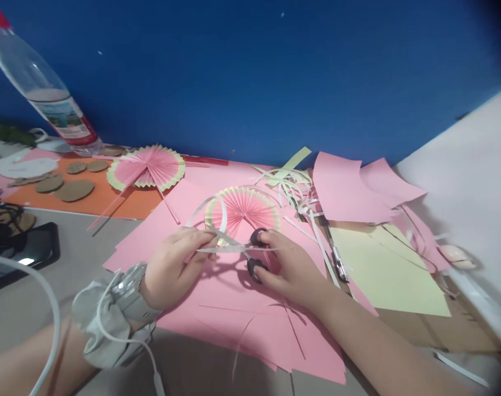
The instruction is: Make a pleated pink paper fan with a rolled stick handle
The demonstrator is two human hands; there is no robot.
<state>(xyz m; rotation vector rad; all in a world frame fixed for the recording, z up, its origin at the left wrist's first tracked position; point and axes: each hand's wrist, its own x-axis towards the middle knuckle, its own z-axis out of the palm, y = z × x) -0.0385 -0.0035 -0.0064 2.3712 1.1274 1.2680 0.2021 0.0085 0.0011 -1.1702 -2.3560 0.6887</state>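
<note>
In the head view, both bare hands met low in the middle of the scene, above a spread of pink paper sheets (217, 325) lying on a grey counter (85, 239). The left hand (176, 267) had its fingers pinched together on a thin white strip (224, 214), part of which curled up in a loop before a pleated paper rosette (242, 206), pink with a pale yellow-green rim. The right hand (293, 269) gripped black-handled scissors (250, 267), its fingers at the handle loops and the blades turned towards the left hand; blur hid whether the blades were parted. The strip ran alongside the scissors, between the two hands. A second pleated rosette (145, 165), with two narrow pink legs, lay farther back to the left, partly over an orange sheet (97, 198) that carried brown cardboard discs (75, 190). Behind these leaned a clear red-capped bottle (56, 102), near a blue wall (250, 82). A black smartphone (42, 247) lay at the left edge. To the right, a tangle of white and green paper shreds (289, 190) sat beside raised pink squares (341, 190), and below them a pale yellow sheet (382, 269) lay partly on brown cardboard (402, 333).
</note>
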